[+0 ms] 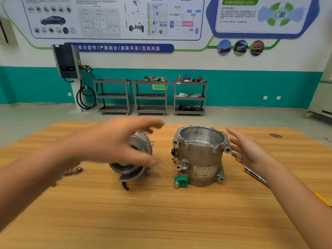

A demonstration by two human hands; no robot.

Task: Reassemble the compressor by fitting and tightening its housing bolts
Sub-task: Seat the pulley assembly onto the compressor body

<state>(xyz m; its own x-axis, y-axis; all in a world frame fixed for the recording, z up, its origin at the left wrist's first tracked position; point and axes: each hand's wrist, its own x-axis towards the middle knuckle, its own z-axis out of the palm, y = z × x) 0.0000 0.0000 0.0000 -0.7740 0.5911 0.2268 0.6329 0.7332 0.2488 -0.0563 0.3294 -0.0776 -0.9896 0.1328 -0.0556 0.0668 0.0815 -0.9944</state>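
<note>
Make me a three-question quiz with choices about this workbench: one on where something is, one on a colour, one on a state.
1. Where is the metal socket bar?
A) left of the compressor housing
B) right of it, on the table
C) inside it

2. What colour is the cap at the housing's base?
A) red
B) green
C) blue

3. How is the housing's top?
A) open
B) lidded
C) bolted shut

Answers: 1 B, the bar lies beside the right hand. 2 B, the cap is plainly green. 3 A, the hollow inside shows.
</note>
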